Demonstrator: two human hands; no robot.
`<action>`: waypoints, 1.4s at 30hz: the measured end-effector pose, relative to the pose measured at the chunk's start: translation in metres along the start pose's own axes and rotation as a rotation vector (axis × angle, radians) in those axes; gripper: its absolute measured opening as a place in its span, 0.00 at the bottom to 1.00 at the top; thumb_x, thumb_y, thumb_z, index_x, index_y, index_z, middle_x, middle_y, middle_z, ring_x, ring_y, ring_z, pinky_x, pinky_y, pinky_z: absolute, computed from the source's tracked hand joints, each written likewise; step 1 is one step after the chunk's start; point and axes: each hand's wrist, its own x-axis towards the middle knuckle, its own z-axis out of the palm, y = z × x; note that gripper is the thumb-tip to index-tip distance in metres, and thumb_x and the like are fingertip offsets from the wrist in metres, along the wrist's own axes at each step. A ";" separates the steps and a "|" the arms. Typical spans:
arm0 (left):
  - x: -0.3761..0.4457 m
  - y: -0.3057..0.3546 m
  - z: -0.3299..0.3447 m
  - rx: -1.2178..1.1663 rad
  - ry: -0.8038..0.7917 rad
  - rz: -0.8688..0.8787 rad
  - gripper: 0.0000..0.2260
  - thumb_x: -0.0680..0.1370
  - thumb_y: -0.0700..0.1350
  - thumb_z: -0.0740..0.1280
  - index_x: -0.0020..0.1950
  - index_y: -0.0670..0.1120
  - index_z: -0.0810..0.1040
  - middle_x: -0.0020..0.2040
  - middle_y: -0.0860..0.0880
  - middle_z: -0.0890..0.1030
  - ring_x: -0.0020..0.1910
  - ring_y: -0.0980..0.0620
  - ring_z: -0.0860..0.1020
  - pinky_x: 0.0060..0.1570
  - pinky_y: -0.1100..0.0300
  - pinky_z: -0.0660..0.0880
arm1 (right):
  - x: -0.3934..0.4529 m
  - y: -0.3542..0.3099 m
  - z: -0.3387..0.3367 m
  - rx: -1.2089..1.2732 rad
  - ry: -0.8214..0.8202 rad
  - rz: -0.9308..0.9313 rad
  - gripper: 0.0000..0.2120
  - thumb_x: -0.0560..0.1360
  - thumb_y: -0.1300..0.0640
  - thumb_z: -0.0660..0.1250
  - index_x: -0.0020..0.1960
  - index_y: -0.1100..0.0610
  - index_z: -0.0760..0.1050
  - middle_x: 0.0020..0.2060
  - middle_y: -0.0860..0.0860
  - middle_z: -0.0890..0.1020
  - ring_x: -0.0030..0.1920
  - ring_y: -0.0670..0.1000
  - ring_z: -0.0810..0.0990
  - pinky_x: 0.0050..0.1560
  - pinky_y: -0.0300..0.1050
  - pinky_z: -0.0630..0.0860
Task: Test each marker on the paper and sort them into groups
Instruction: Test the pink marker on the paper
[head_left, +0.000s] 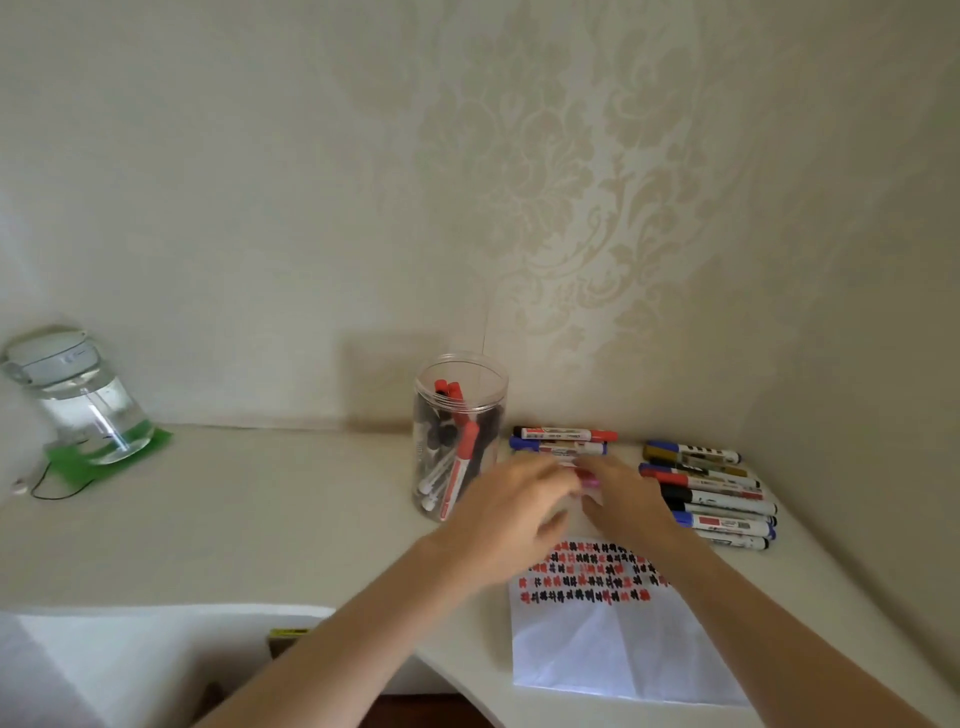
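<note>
My left hand (511, 512) and my right hand (626, 499) meet over the desk behind the paper, both blurred. Between their fingertips shows a small pink-red piece of a marker (588, 477), and both hands seem to hold it. The white paper (613, 644) lies in front, with rows of red and black test marks along its far edge. Just behind the hands lie two markers (566, 440) side by side. A bigger group of several markers (711, 493) lies at the right. A clear plastic jar (457, 436) at the left of the hands holds several more markers.
A glass water bottle (78, 400) stands on a green coaster (111, 457) at the far left, with a thin black cable (57, 491) beside it. The wallpapered wall rises right behind the desk. The desk's front edge curves inward under my left forearm.
</note>
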 end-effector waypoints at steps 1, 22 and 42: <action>-0.007 0.000 0.015 -0.017 -0.108 -0.045 0.10 0.79 0.48 0.66 0.60 0.48 0.78 0.55 0.52 0.80 0.55 0.56 0.76 0.57 0.58 0.76 | -0.002 0.000 0.003 -0.020 0.010 -0.002 0.23 0.78 0.53 0.63 0.72 0.47 0.66 0.69 0.48 0.72 0.67 0.51 0.71 0.67 0.55 0.68; -0.063 -0.030 0.042 -0.010 -0.304 -0.190 0.25 0.79 0.57 0.65 0.73 0.50 0.67 0.70 0.54 0.71 0.67 0.56 0.69 0.68 0.59 0.67 | -0.102 0.007 -0.051 1.113 0.110 0.248 0.04 0.76 0.59 0.70 0.48 0.60 0.81 0.34 0.52 0.84 0.31 0.48 0.78 0.31 0.38 0.73; -0.050 0.051 0.039 -0.382 -0.164 -0.190 0.11 0.81 0.53 0.63 0.62 0.53 0.75 0.36 0.58 0.76 0.31 0.60 0.74 0.31 0.69 0.66 | -0.165 -0.039 -0.016 1.379 0.121 0.209 0.15 0.79 0.52 0.64 0.43 0.64 0.75 0.28 0.53 0.67 0.28 0.49 0.62 0.29 0.42 0.60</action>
